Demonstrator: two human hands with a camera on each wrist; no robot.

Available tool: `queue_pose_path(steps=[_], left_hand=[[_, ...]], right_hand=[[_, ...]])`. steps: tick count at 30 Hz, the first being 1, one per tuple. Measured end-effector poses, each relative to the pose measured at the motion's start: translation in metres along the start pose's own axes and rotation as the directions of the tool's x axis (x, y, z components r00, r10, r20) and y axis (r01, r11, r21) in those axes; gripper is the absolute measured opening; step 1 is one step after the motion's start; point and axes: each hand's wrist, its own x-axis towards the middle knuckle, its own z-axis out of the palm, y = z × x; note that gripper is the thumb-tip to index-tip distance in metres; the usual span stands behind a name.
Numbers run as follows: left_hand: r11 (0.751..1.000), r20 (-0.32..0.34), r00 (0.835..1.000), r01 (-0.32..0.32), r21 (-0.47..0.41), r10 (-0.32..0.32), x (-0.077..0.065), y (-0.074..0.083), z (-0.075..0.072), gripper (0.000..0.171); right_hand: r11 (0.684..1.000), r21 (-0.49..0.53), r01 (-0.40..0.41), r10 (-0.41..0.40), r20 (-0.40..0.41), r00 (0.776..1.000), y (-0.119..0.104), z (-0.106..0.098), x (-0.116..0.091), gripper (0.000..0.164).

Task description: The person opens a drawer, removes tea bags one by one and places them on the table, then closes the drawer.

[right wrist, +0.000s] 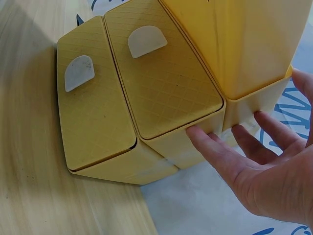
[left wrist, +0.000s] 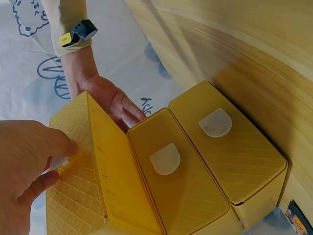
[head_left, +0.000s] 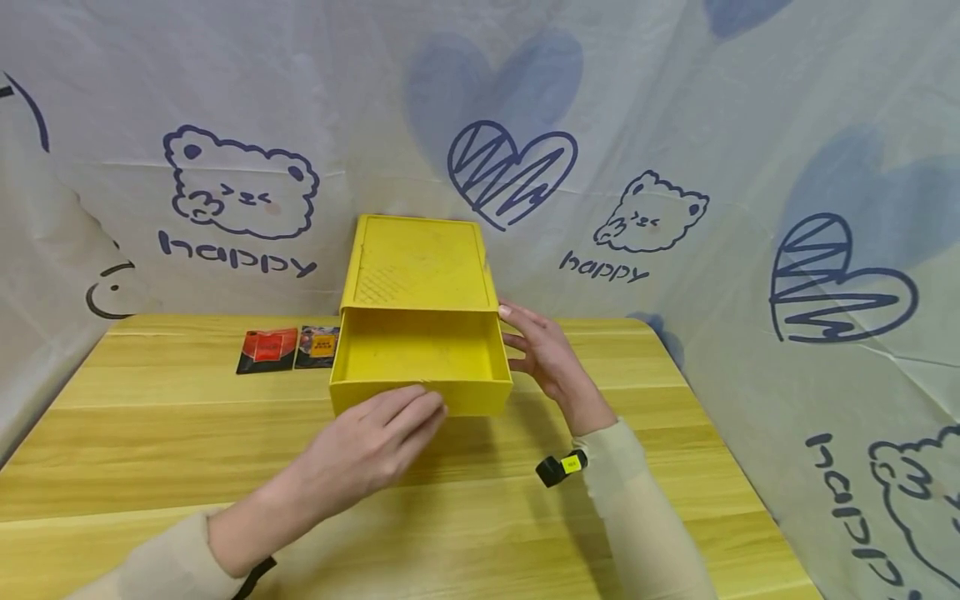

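On the wooden counter (head_left: 187, 450), at nine o'clock from the yellow box (head_left: 423, 262), lies a small red and black packet (head_left: 266, 350). Just beside it, on its three o'clock side and close to the box, lies a dark packet (head_left: 317, 347) with an orange patch. Next comes the left hand (head_left: 375, 437), at about seven o'clock from the box. Its grip is tight: the thumb and finger pinch the pale pull (left wrist: 58, 162) on the front of the top drawer (head_left: 472, 400).

The yellow box stands in the middle, near the far edge of the counter. Its top drawer sticks out toward six o'clock, so its yellow inside shows. Under it are a middle drawer (left wrist: 190, 191) and a bottom drawer (left wrist: 244, 156), both closed, each with a pale pull too.

Then comes the right hand (head_left: 547, 354), between three and four o'clock from the box. Its grip is loose, with the fingers stretched out, and fingertips touch the side of the box. A black gadget (head_left: 551, 472) with a yellow label sits at the right wrist. At twelve o'clock, behind the box, hangs a pale cloth (head_left: 360, 92) with bears and hearts.
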Motion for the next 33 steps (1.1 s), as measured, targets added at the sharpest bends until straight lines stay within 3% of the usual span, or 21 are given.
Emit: queue_pose_path(steps=[24,33], left_hand=[[0.995,0.058,0.994,0.095,-0.007,-0.094,0.002,-0.018,0.028,0.042],[0.989,0.058,0.989,0.140,-0.056,-0.137,0.004,-0.026,0.038,0.041]], right_hand=[[1.000,-0.021,-0.020,0.020,-0.012,1.000,-0.002,0.000,0.000,0.066],[1.000,-0.002,-0.029,0.029,-0.014,0.999,-0.003,0.000,0.001,0.066]])
